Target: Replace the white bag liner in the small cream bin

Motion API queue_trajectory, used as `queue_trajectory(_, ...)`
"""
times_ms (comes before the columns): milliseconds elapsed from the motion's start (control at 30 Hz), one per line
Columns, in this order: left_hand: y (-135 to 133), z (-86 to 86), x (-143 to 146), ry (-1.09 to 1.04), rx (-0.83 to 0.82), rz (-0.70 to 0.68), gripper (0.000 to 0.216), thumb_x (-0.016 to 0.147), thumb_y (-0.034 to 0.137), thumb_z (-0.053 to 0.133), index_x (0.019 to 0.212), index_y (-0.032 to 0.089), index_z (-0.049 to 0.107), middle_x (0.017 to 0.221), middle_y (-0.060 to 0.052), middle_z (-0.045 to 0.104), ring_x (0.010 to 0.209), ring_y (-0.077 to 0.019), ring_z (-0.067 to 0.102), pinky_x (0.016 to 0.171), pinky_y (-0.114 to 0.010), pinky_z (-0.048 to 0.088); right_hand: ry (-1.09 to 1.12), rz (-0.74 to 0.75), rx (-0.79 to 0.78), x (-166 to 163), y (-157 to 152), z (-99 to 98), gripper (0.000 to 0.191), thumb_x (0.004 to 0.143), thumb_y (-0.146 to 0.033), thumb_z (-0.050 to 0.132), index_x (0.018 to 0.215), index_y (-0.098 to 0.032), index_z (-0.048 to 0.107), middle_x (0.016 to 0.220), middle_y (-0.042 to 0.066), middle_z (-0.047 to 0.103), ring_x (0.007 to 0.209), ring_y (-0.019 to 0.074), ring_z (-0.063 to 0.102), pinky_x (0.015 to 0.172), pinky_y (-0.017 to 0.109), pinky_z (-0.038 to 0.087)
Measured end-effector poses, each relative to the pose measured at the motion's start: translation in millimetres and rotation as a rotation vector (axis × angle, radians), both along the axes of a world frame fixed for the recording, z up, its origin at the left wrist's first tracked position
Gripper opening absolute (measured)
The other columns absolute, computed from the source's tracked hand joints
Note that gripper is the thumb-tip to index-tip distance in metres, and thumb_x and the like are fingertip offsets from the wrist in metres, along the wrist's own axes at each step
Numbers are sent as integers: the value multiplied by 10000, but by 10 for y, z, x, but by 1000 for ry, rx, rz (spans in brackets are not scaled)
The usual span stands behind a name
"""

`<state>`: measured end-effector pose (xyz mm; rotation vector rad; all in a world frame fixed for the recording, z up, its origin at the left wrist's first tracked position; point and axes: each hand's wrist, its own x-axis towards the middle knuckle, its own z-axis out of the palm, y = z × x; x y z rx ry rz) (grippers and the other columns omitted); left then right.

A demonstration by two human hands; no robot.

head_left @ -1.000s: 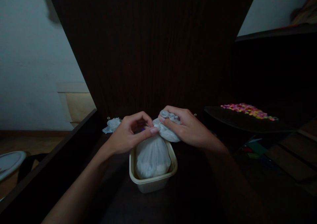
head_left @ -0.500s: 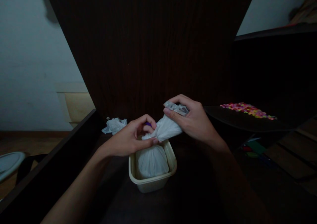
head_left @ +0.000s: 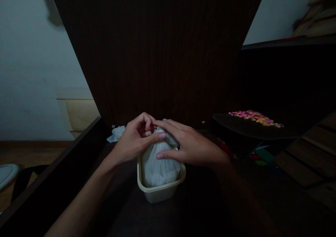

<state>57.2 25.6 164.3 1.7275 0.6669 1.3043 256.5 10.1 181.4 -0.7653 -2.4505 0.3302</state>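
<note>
A white plastic bag (head_left: 162, 167), bulging with contents I cannot make out, sits in a cream plastic container (head_left: 160, 196) on the dark surface. My left hand (head_left: 139, 135) pinches the bag's gathered neck between thumb and curled fingers. From the other side my right hand (head_left: 183, 141) curves around the bag's upper part, its thumb against the front and its fingers over the top. The twisted end of the bag is partly hidden beneath the right fingers.
Crumpled white plastic (head_left: 116, 134) lies behind my left hand. Colourful small pieces (head_left: 254, 117) cover part of a dark corner shelf (head_left: 223, 121) at right. A dark upright panel (head_left: 157, 55) stands behind, and a raised board (head_left: 52, 174) runs along the left.
My right hand has come down and left, from holding the stretched bag end to wrapping the bag's top. The left hand stays at the neck. The view has shifted slightly.
</note>
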Motion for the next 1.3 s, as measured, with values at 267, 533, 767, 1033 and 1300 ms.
queue_trajectory(267,-147,127,-18,-90,171,154,257,846,305,765,744,176,568,884,-14,616,849,-140,598,774,-247,507,247,-133,163,-93,-46,92,372,906,-77,558,1242,-218,634,1149,48,707,1054,201,657,936,312,493)
queue_trajectory(533,-182,154,-87,31,240,264,187,906,360,691,883,181,640,1005,-48,663,941,-179,625,832,-289,519,583,-596,504,349,-47,391,148,875,-201,649,1019,-235,656,990,57,698,903,232,654,788,343,508)
queue_trajectory(767,-115,23,-104,210,223,252,241,900,410,672,988,189,630,1096,-62,643,1068,-227,627,952,-376,532,456,-693,506,785,150,162,142,824,-236,667,964,-224,649,909,32,708,803,219,657,737,335,500)
queue_trajectory(1033,-55,-238,-279,208,106,189,358,908,522,635,1090,214,623,1303,-102,615,1262,-312,561,1105,-510,449,341,-752,368,1101,503,-501,124,841,-266,580,933,-197,628,904,83,703,837,248,657,773,363,491)
queue_trajectory(1300,-130,-835,-504,-8,-4,-81,837,798,754,619,1479,323,395,1633,-94,325,1520,-394,240,1198,-605,295,180,-772,191,1137,696,-1144,170,871,-272,547,943,-167,659,948,127,660,895,266,632,820,383,505)
